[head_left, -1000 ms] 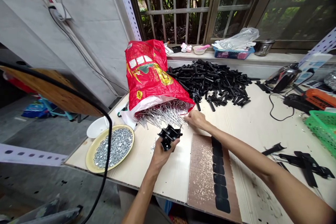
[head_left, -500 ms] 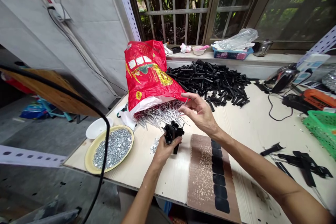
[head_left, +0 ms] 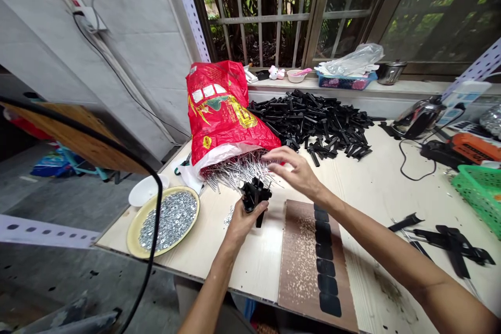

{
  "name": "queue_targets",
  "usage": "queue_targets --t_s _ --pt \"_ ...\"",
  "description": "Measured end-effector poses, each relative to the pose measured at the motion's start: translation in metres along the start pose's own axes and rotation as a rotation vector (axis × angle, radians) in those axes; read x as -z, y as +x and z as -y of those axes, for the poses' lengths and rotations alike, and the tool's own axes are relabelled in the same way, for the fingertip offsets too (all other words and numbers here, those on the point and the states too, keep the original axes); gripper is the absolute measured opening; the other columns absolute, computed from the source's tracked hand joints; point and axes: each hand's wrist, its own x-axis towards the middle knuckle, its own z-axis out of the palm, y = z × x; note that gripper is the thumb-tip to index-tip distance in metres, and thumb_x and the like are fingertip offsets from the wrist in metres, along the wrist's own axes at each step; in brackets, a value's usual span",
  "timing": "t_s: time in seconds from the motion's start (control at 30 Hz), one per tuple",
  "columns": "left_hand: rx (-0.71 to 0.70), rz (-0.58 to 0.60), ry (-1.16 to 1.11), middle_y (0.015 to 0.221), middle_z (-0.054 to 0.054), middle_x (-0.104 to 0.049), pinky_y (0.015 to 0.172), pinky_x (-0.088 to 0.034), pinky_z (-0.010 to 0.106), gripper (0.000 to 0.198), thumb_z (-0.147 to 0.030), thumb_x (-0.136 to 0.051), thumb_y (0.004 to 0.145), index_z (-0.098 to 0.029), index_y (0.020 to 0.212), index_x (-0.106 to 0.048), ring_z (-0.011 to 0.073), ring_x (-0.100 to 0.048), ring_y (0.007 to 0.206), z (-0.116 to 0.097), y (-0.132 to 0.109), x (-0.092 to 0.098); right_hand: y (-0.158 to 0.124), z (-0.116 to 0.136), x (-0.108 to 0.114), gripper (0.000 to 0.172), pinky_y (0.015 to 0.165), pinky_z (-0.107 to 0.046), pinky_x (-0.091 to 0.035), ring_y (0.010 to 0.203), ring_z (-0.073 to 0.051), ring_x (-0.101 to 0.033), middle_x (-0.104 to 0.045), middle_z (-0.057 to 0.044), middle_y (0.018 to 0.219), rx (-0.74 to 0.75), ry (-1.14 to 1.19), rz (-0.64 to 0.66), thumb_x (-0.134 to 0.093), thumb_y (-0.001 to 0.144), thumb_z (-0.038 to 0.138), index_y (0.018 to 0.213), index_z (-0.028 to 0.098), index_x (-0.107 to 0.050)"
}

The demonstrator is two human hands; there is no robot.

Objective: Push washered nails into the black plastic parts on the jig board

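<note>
My left hand (head_left: 240, 222) is closed around a black plastic part (head_left: 255, 194), held upright above the pale tabletop (head_left: 364, 188). My right hand (head_left: 296, 168) hovers just right of and above that part, fingers pinched on what looks like a thin metal pin, which is hard to make out. Right behind both hands a red plastic bag (head_left: 221, 112) lies on its side with several long metal pins (head_left: 238, 169) spilling from its mouth.
A yellow plate of small silver nuts (head_left: 164, 220) and a white bowl (head_left: 143, 193) sit at the left corner. Black plastic parts (head_left: 317, 120) are heaped by the window. A brown strip with black pads (head_left: 313, 255), a kettle (head_left: 420, 117), green basket (head_left: 477, 185) and a black cable (head_left: 152, 250) surround.
My right hand rose from the pins at the bag's mouth and came over toward the black part. My left hand turned the black part more upright and stayed in place.
</note>
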Motion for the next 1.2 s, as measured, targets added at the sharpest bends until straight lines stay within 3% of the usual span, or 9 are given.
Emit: queue_targets --t_s 0.07,0.13,0.33,0.53,0.67,0.77,0.87,0.97,1.2 --pt "-0.017 -0.036 0.021 0.079 0.006 -0.070 0.074 -0.049 0.029 0.030 -0.039 -0.071 0.071 -0.013 0.085 -0.067 0.0199 -0.065 0.078 -0.003 -0.003 0.003 0.000 -0.027 -0.004 0.022 0.083 -0.029 -0.043 0.094 -0.016 -0.058 -0.063 -0.006 0.101 -0.188 -0.170 0.020 -0.051 0.091 0.032 0.100 0.020 -0.066" --pt "-0.028 -0.067 0.057 0.080 0.006 -0.071 0.075 -0.048 0.029 0.029 -0.040 -0.070 0.071 -0.013 0.083 -0.067 0.0204 -0.065 0.082 -0.006 -0.005 0.005 -0.003 -0.055 -0.015 0.024 0.075 -0.026 -0.042 0.084 -0.015 -0.058 -0.065 -0.006 0.090 -0.388 -0.392 0.177 -0.048 0.091 0.029 0.088 0.016 -0.068" --pt "0.000 -0.064 0.085 0.082 0.007 -0.071 0.072 -0.048 0.029 0.038 -0.041 -0.072 0.069 -0.012 0.092 -0.067 0.0202 -0.064 0.079 -0.002 0.000 0.000 -0.008 -0.089 -0.058 0.019 0.073 -0.024 -0.039 0.084 -0.016 -0.056 -0.064 -0.009 0.093 -0.435 -0.518 0.330 -0.051 0.088 0.023 0.088 0.012 -0.066" --pt "0.116 -0.046 -0.112 0.077 0.006 -0.070 0.069 -0.047 0.027 0.033 -0.040 -0.073 0.068 -0.012 0.085 -0.069 0.0182 -0.064 0.075 0.000 0.005 0.002 -0.002 -0.081 -0.058 0.022 0.080 -0.032 -0.042 0.092 -0.023 -0.055 -0.062 -0.015 0.103 -0.425 -0.624 0.426 -0.044 0.084 0.005 0.088 0.013 -0.064" --pt "0.180 0.007 -0.312 0.076 0.007 -0.069 0.071 -0.047 0.028 0.030 -0.039 -0.074 0.067 -0.012 0.078 -0.069 0.0150 -0.063 0.068 0.001 0.007 0.007 -0.001 -0.078 -0.025 0.026 0.078 -0.038 -0.043 0.099 -0.030 -0.056 -0.061 -0.021 0.102 -0.451 -0.688 0.423 -0.043 0.077 -0.004 0.082 0.010 -0.064" --pt "0.189 0.010 -0.236 0.076 0.008 -0.068 0.066 -0.047 0.027 0.033 -0.040 -0.075 0.066 -0.010 0.080 -0.067 0.0163 -0.063 0.069 0.005 0.008 0.004 0.006 -0.068 0.007 0.019 0.071 -0.035 -0.046 0.086 -0.027 -0.062 -0.065 -0.016 0.089 -0.468 -0.687 0.420 -0.049 0.076 -0.001 0.083 0.011 -0.063" --pt "0.133 -0.011 -0.072 0.070 0.005 -0.066 0.063 -0.046 0.026 0.033 -0.039 -0.074 0.066 -0.012 0.082 -0.064 0.0168 -0.062 0.067 0.006 0.008 -0.005 0.015 -0.045 0.028 0.014 0.065 -0.028 -0.048 0.073 -0.018 -0.064 -0.067 -0.007 0.081 -0.418 -0.295 0.353 -0.052 0.085 0.018 0.096 0.014 -0.060" --pt "0.034 -0.005 0.059 0.072 0.003 -0.067 0.065 -0.046 0.027 0.030 -0.037 -0.072 0.067 -0.014 0.084 -0.063 0.0181 -0.062 0.070 0.004 0.009 -0.014 0.023 -0.016 0.029 0.027 0.068 -0.027 -0.050 0.076 -0.015 -0.065 -0.069 -0.007 0.086 -0.291 0.213 0.245 -0.048 0.090 0.036 0.097 0.013 -0.061" --pt "-0.109 0.063 0.171 0.095 0.007 -0.071 0.080 -0.047 0.031 0.034 -0.031 -0.070 0.069 -0.017 0.099 -0.062 0.0248 -0.064 0.091 -0.003 0.009 -0.020 0.023 0.009 0.013 0.018 0.079 -0.028 -0.046 0.086 -0.015 -0.062 -0.068 -0.004 0.092 -0.078 0.125 0.343 -0.063 0.082 0.034 0.080 0.018 -0.071"
